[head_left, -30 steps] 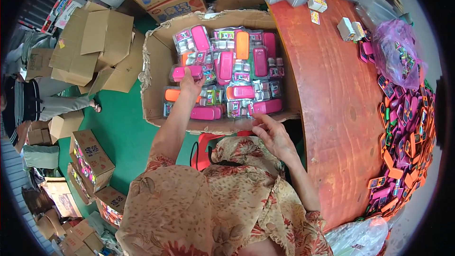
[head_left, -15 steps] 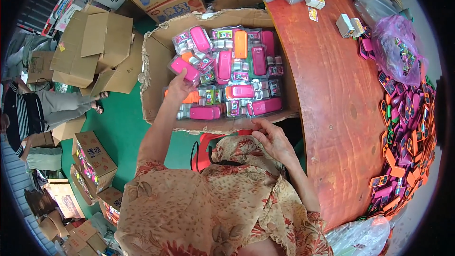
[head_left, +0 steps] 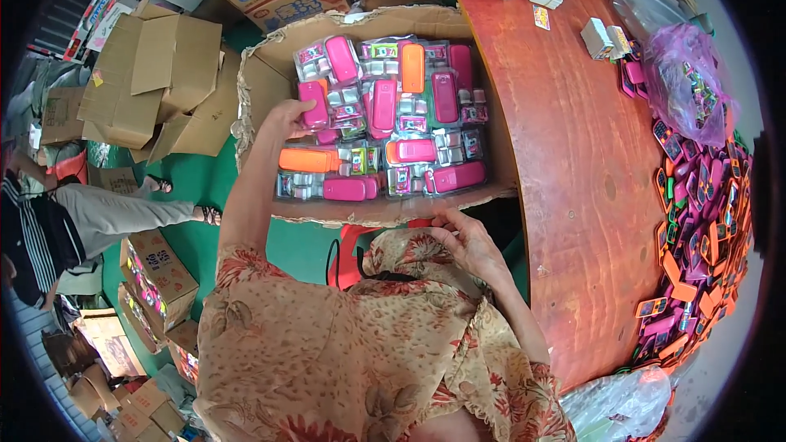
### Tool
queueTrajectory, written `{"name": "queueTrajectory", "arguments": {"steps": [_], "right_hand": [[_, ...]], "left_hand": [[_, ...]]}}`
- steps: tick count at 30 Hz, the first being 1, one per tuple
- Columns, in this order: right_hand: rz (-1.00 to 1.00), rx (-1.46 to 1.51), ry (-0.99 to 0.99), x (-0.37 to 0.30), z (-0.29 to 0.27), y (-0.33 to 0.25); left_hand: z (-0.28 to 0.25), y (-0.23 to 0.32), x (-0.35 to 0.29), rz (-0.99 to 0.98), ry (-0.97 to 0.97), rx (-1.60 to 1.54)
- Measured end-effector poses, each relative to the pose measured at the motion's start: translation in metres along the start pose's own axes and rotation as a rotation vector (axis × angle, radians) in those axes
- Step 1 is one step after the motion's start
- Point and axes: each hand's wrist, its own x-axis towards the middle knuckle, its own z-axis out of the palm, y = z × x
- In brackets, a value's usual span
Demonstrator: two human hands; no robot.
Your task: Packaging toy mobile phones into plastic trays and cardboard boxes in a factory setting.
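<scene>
In front of me stands an open cardboard box (head_left: 372,214) holding several clear blister packs, each with a pink or orange toy phone and small accessories. At the box's left side my left hand (head_left: 285,119) grips a pack with a pink toy phone (head_left: 313,104); the fingertips lie partly out of sight behind it. Below that pack lies one with an orange toy phone (head_left: 307,160). My right hand (head_left: 475,247) is by the near rim of the box, holding nothing, with fingers loosely bent and apart.
A reddish wooden table (head_left: 573,196) adjoins the box on the right. Along its far side lie a heap of loose toy phones (head_left: 696,221) and a purple plastic bag (head_left: 688,82). Empty-looking cartons (head_left: 155,82) stand left. A person (head_left: 123,209) walks on the green floor.
My left hand has moved left with the pink toy phone pack, which now stands more upright beside the others. The right hand's fingers have drawn in slightly. The person at left has come closer.
</scene>
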Motion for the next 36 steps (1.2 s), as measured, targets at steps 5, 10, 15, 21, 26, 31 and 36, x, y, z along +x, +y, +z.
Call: {"name": "queueTrajectory", "arguments": {"steps": [5, 10, 15, 21, 26, 31, 36], "right_hand": [[-0.014, 0.002, 0.025, -0.003, 0.005, 0.008], [-0.003, 0.033, 0.033, -0.004, 0.005, 0.001], [-0.016, -0.027, 0.06, -0.008, 0.004, 0.007], [0.018, -0.029, 0.006, -0.004, 0.0, 0.0], [0.009, 0.021, 0.078, -0.009, -0.001, 0.004], [-0.069, -0.006, 0.119, -0.007, -0.002, 0.013], [-0.115, 0.045, 0.194, -0.014, -0.016, 0.001]], "left_hand": [[0.007, -0.001, 0.011, 0.097, 0.36, 0.314], [-0.007, -0.033, 0.049, 0.24, 0.579, 0.43], [0.052, -0.014, -0.021, 0.48, 0.955, 0.736], [0.083, -0.033, -0.035, 0.847, 0.906, 1.207], [0.082, -0.032, -0.024, 0.72, 0.769, 1.238], [0.084, -0.028, -0.031, 0.707, 0.766, 1.236], [0.086, -0.022, -0.032, 0.908, 0.89, 1.114]]}}
